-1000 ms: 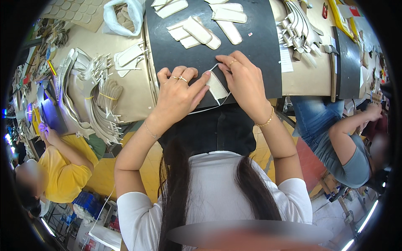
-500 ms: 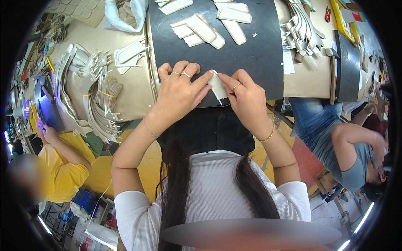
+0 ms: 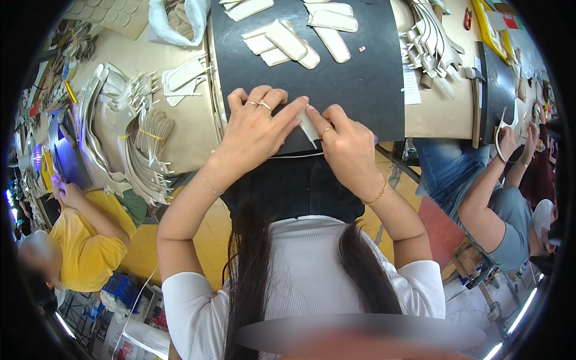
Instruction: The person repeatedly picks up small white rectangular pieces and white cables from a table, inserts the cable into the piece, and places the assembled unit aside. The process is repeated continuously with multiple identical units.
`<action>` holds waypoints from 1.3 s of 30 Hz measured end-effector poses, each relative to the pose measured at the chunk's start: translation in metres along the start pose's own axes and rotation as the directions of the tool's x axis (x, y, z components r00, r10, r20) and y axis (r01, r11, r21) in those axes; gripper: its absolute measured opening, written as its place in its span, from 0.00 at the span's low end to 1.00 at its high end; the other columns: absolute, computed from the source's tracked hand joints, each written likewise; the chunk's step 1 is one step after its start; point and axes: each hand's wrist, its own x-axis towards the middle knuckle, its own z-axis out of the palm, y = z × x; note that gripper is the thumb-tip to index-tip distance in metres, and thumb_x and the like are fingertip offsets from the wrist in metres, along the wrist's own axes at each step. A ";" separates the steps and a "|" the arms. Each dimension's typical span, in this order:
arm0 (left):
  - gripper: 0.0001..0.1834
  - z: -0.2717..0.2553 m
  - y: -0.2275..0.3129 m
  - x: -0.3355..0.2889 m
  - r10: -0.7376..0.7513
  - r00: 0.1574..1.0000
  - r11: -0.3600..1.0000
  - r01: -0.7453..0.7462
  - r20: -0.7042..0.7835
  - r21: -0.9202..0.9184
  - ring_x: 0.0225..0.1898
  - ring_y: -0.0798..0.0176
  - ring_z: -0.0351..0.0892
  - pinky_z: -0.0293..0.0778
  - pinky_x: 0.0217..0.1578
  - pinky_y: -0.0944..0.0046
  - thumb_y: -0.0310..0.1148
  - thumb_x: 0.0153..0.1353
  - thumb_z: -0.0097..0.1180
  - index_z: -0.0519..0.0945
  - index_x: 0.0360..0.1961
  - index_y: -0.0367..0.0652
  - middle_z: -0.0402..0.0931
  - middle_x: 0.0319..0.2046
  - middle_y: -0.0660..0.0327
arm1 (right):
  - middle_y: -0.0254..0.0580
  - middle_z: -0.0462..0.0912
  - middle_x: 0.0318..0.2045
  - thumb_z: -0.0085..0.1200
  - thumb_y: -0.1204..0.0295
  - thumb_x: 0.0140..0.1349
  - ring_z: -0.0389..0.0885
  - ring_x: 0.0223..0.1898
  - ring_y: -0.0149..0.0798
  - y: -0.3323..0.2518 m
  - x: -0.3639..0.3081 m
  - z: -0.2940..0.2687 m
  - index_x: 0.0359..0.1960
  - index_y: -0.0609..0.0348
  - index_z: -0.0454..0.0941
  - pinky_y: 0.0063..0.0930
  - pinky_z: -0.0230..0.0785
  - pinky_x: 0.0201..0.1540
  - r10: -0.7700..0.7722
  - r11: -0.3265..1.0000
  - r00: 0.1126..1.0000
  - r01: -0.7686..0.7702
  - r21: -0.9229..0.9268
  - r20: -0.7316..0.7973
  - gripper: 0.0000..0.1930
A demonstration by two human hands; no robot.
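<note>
A small pale, flat piece (image 3: 308, 127), leather-like and tapering to a narrow tip near me, lies at the front of a black work mat (image 3: 360, 78). My left hand (image 3: 259, 123) pinches its far left edge between thumb and forefinger, the other fingers bent above the mat. My right hand (image 3: 349, 141) grips the right edge with its fingers curled in, covering much of the piece. Farther up the mat lie several similar rounded pale pieces (image 3: 287, 41), some overlapping.
Left of the mat lie bundles of pale strips (image 3: 155, 135), flat pieces (image 3: 183, 75) and a white bag (image 3: 178, 27). To the right are more curved strips (image 3: 435, 36) and a hammer (image 3: 475, 108). Co-workers sit on both sides, one in yellow (image 3: 90, 240), one in grey-blue (image 3: 501, 210).
My right hand has shifted slightly left and now covers more of the pale piece. The co-worker on the right has raised both hands, with a pale curved strip in one.
</note>
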 end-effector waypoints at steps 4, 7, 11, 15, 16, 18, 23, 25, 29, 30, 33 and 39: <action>0.22 0.000 -0.005 -0.005 -0.067 0.995 0.996 0.071 -0.070 0.052 0.53 0.56 0.71 0.58 0.53 0.46 0.43 0.60 0.68 0.84 0.57 0.64 0.74 0.46 0.64 | 0.37 0.72 0.33 0.60 0.75 0.55 0.81 0.27 0.34 0.000 0.013 0.007 0.50 0.64 0.83 0.30 0.74 0.29 -0.053 0.999 0.999 0.053 0.008 0.012 0.19; 0.23 -0.005 -0.008 -0.008 -0.127 0.988 0.987 0.134 -0.083 0.090 0.52 0.57 0.71 0.58 0.53 0.52 0.41 0.58 0.70 0.85 0.57 0.64 0.75 0.47 0.64 | 0.38 0.72 0.34 0.60 0.75 0.55 0.81 0.26 0.34 0.001 0.023 0.015 0.50 0.63 0.82 0.30 0.74 0.29 -0.079 0.996 0.996 0.081 0.047 -0.038 0.19; 0.22 -0.008 -0.008 -0.007 -0.131 0.988 0.986 0.138 -0.079 0.096 0.53 0.57 0.70 0.57 0.53 0.52 0.43 0.58 0.71 0.86 0.56 0.65 0.74 0.47 0.64 | 0.37 0.72 0.32 0.60 0.76 0.56 0.79 0.24 0.34 0.004 0.006 0.003 0.50 0.62 0.84 0.30 0.73 0.28 -0.049 0.994 0.999 0.051 0.093 -0.018 0.18; 0.22 -0.007 -0.008 -0.005 -0.131 0.989 0.987 0.137 -0.073 0.086 0.54 0.57 0.69 0.57 0.54 0.51 0.44 0.57 0.71 0.86 0.55 0.65 0.74 0.48 0.64 | 0.36 0.71 0.31 0.59 0.77 0.56 0.78 0.23 0.34 0.007 -0.015 -0.008 0.51 0.61 0.85 0.29 0.72 0.27 -0.020 0.997 1.000 0.019 0.076 0.020 0.19; 0.22 -0.007 -0.009 -0.005 -0.129 0.989 0.987 0.135 -0.078 0.083 0.54 0.57 0.69 0.57 0.54 0.51 0.44 0.57 0.71 0.86 0.55 0.65 0.74 0.47 0.64 | 0.36 0.71 0.30 0.59 0.78 0.56 0.77 0.23 0.34 0.008 -0.018 -0.008 0.51 0.61 0.86 0.29 0.72 0.27 -0.023 0.997 1.000 0.021 0.072 0.017 0.19; 0.22 -0.008 -0.009 -0.005 -0.127 0.989 0.987 0.133 -0.072 0.087 0.54 0.57 0.70 0.57 0.54 0.51 0.44 0.57 0.71 0.86 0.55 0.65 0.74 0.47 0.64 | 0.36 0.71 0.30 0.59 0.78 0.56 0.77 0.23 0.34 0.009 -0.020 -0.005 0.51 0.61 0.85 0.29 0.72 0.27 -0.028 0.995 1.000 0.028 0.092 0.002 0.19; 0.22 -0.011 -0.008 -0.004 -0.131 0.990 0.987 0.136 -0.057 0.083 0.54 0.56 0.70 0.57 0.54 0.52 0.43 0.57 0.71 0.86 0.55 0.64 0.75 0.47 0.63 | 0.37 0.70 0.32 0.59 0.77 0.57 0.77 0.23 0.33 0.010 -0.021 -0.003 0.52 0.63 0.85 0.29 0.72 0.28 -0.045 0.996 0.999 0.045 0.079 0.002 0.19; 0.22 -0.011 -0.008 -0.004 -0.130 0.990 0.988 0.135 -0.063 0.080 0.54 0.56 0.70 0.57 0.54 0.52 0.43 0.57 0.71 0.86 0.55 0.64 0.75 0.47 0.63 | 0.37 0.70 0.32 0.59 0.77 0.57 0.78 0.23 0.33 0.011 -0.021 -0.004 0.52 0.63 0.84 0.29 0.72 0.28 -0.044 0.997 0.999 0.043 0.057 0.019 0.19; 0.21 -0.010 -0.009 -0.003 -0.130 0.990 0.988 0.134 -0.056 0.079 0.54 0.57 0.69 0.58 0.54 0.48 0.46 0.58 0.70 0.87 0.53 0.62 0.74 0.47 0.64 | 0.37 0.72 0.32 0.59 0.78 0.57 0.78 0.23 0.33 0.009 -0.019 -0.006 0.52 0.61 0.85 0.29 0.73 0.28 -0.037 0.998 0.998 0.035 0.043 0.041 0.19; 0.21 -0.010 -0.009 -0.003 -0.134 0.990 0.988 0.137 -0.049 0.076 0.54 0.57 0.69 0.58 0.54 0.48 0.46 0.58 0.70 0.87 0.53 0.62 0.75 0.48 0.64 | 0.36 0.73 0.32 0.59 0.79 0.56 0.77 0.23 0.34 0.007 -0.020 -0.007 0.52 0.59 0.86 0.30 0.73 0.28 -0.024 0.999 0.998 0.022 0.031 0.050 0.20; 0.20 -0.011 -0.009 -0.001 -0.126 0.991 0.990 0.128 -0.034 0.052 0.54 0.56 0.70 0.59 0.54 0.49 0.45 0.59 0.69 0.86 0.54 0.61 0.75 0.49 0.63 | 0.35 0.74 0.33 0.60 0.80 0.55 0.77 0.22 0.36 0.003 -0.019 -0.008 0.53 0.56 0.86 0.31 0.74 0.29 -0.010 1.000 0.997 0.011 -0.014 0.071 0.21; 0.20 -0.015 -0.008 0.005 -0.071 0.997 0.997 0.071 0.007 0.010 0.56 0.54 0.71 0.63 0.56 0.51 0.40 0.59 0.70 0.85 0.54 0.53 0.75 0.53 0.60 | 0.35 0.77 0.36 0.64 0.70 0.60 0.78 0.25 0.39 0.008 -0.008 -0.022 0.52 0.55 0.86 0.32 0.75 0.30 0.049 0.998 0.999 -0.050 0.034 0.013 0.17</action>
